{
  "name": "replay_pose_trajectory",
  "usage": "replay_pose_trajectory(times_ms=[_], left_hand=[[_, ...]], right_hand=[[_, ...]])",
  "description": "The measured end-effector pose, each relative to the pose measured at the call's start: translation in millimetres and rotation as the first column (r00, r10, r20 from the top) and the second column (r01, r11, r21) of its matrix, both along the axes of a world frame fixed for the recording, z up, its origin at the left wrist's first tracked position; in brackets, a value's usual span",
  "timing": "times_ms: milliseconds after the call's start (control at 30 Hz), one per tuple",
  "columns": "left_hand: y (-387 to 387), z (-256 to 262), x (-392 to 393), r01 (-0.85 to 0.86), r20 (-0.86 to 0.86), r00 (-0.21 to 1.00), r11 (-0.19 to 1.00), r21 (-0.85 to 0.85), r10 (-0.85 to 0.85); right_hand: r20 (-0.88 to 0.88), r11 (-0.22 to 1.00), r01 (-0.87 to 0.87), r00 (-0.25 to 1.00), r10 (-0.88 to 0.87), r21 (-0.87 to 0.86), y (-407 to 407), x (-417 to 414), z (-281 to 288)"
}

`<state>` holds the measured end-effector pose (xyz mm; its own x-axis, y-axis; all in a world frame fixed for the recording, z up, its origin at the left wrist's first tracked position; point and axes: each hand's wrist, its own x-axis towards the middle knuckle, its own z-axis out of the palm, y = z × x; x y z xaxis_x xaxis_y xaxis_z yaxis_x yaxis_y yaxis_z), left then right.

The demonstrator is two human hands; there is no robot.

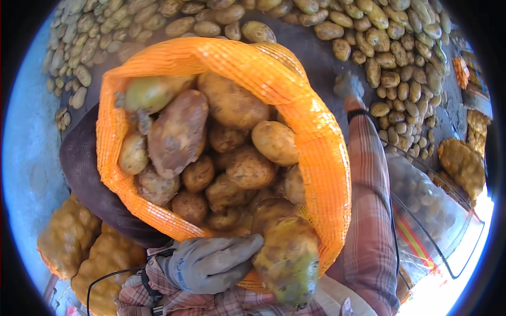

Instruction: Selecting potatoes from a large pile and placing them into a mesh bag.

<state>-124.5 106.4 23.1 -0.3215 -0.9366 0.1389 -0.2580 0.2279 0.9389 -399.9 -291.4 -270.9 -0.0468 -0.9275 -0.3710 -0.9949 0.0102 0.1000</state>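
An orange mesh sack (322, 158) stands before me, its mouth wide and its rim folded outward. Brown potatoes (253, 168) of mixed sizes fill the part I can see. A large greenish potato (286, 252) hangs over the near rim. Against its left side lies my left hand (215, 262) in a grey glove, gripping it, with some fingertips hidden. My right hand (350, 87), at the end of an outstretched arm, is beyond the sack on the right, close to the heaped potatoes. It is blurred, and its fingers are not clear.
Loose potatoes (389, 59) are heaped on the dark floor at far right, with another potato heap (89, 35) at far left. Filled mesh sacks (106, 264) stand at lower left. A clear plastic bag of potatoes (423, 209), with black cords (427, 233), is at right.
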Motion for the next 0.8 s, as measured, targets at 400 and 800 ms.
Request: replay_pose_trajectory(times_ms=[400, 800], left_hand=[[9.6, 1.9, -24.9, -0.08, 0.395, 0.868, 0.871, -0.485, 0.3], [39.5, 2.1, -24.1, -0.061, 0.519, 0.717, 0.784, -0.618, 0.465]], right_hand=[[0.999, 0.942, -0.332, 0.03, -0.036, 0.044, 132.9, 58.7, 364.7], [0.686, 0.407, -0.848, 0.519, 0.51, 0.339, 236.9, 147.1, 363.0]])
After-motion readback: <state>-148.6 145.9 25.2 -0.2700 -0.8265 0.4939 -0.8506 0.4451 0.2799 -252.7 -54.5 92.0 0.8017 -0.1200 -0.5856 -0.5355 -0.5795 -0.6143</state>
